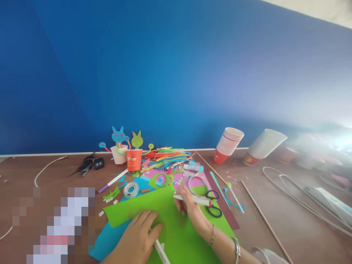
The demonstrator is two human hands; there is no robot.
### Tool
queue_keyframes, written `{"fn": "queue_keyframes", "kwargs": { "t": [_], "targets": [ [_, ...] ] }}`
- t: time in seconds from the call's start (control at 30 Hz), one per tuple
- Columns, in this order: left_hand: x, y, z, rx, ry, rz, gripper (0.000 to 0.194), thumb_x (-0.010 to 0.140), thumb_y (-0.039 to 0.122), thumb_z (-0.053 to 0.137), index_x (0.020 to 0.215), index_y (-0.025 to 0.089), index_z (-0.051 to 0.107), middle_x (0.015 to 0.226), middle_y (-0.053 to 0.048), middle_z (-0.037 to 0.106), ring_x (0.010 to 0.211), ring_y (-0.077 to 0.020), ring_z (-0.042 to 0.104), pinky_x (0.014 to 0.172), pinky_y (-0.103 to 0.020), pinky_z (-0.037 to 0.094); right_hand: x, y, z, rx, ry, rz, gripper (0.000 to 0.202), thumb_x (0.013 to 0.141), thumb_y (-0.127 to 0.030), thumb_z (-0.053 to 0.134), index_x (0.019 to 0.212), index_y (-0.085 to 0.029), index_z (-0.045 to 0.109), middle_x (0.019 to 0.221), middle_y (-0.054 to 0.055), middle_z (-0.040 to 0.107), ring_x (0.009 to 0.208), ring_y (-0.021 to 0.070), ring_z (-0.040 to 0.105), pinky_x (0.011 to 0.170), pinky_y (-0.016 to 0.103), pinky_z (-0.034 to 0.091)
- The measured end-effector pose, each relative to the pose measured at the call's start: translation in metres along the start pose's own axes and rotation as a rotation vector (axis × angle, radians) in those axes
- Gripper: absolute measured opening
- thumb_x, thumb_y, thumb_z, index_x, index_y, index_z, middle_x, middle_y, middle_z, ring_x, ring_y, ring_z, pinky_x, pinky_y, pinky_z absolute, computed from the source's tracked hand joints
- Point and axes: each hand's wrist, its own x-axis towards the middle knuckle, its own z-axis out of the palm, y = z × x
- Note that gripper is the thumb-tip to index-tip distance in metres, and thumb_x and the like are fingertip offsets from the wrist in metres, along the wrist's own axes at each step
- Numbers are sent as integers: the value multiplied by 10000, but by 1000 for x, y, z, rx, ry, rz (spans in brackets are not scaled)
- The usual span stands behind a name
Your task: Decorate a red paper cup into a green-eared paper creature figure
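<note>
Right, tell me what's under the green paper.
A blue sheet sticks out from under the green paper at the left, and a maroon strip seems to at the right. Anything beneath the middle is covered, so I can't say what lies there.

- The blue wall (165, 73) rises behind the brown surface (310, 238), a pale strip (74, 153) running along its foot.
- A bunch of keys (84, 165) lies at the left near the wall, a black fob (99, 163) beside it.
- A thin white cord (40, 170) curves across the far left.
- A stack of paper cups (230, 142), red at the bottom, leans near the wall.
- Right of it, a pale cup stack (265, 145) tilts too—further cups beyond are blurred by glare.
- A bare wooden stick (264, 218) slants toward the near edge.
- Pale cables (286, 190) loop at the right, by a white object (331, 203)—its kind unclear.
</note>
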Motion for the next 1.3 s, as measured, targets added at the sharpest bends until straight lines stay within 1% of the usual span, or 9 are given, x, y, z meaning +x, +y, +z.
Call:
{"fn": "queue_keyframes", "kwargs": {
  "t": [0.1,0.23,0.33,0.43,0.53,0.63,0.9,1.13,1.3],
  "targets": [
    [2,1,-4,-16,-8,-13,348,752,-12,460,986,207,596,1045,-69,582,977,-231,543,872,-391,484,2,2,3,-65,32,-34,315,817,-452,510,642,-218,394,508,-80,341,471,88,280,456,223,261],
    [4,2,-8,-30,-2,-8,280,750,11,509,934,202,598,1050,-75,595,980,-237,548,881,-398,483,5,6,5,-103,25,-24,292,711,-380,620,631,-223,386,492,-86,387,455,81,314,444,214,260],
    [3,1,-6,-23,11,-6,261,751,22,520,922,202,599,1034,-74,605,973,-237,553,875,-393,485,6,9,6,-121,19,-7,305,724,-400,600,608,-228,377,461,-77,416,431,84,348,438,217,272],
    [1,1,-3,-22,28,-1,259,750,26,519,923,200,603,1010,-70,612,953,-233,558,873,-393,484,6,10,7,-131,50,-11,310,735,-414,579,595,-231,371,437,-83,388,410,80,318,421,216,257],
    [2,1,-3,-18,54,2,262,760,38,518,945,200,607,1015,-73,615,961,-235,557,878,-394,481,6,8,8,-124,68,-28,282,698,-373,617,615,-224,393,475,-88,378,431,75,303,424,207,254],
    [3,0,-5,-23,38,5,255,768,59,528,963,202,608,1024,-77,617,967,-235,557,885,-392,478,6,6,8,-153,63,-22,282,678,-359,633,600,-219,401,484,-84,375,447,75,299,429,205,248],
    [2,0,-3,-11,8,-12,249,774,63,539,970,204,601,1040,-75,609,985,-241,552,906,-406,468,5,8,8,-137,96,-34,340,734,-462,584,586,-225,391,436,-67,406,428,87,331,427,215,272],
    [2,0,-5,-38,-18,-13,297,759,18,516,979,203,590,1053,-73,591,1010,-238,539,902,-393,474,4,7,7,-224,77,-24,271,674,-315,621,577,-222,385,478,-86,365,449,75,300,430,210,239],
    [1,0,-5,-38,-32,-2,279,765,34,524,982,198,586,1070,-81,587,1014,-239,535,899,-393,474,6,10,7,-257,69,13,271,707,-331,588,572,-231,375,455,-75,415,428,83,342,421,215,256]
  ]
}}
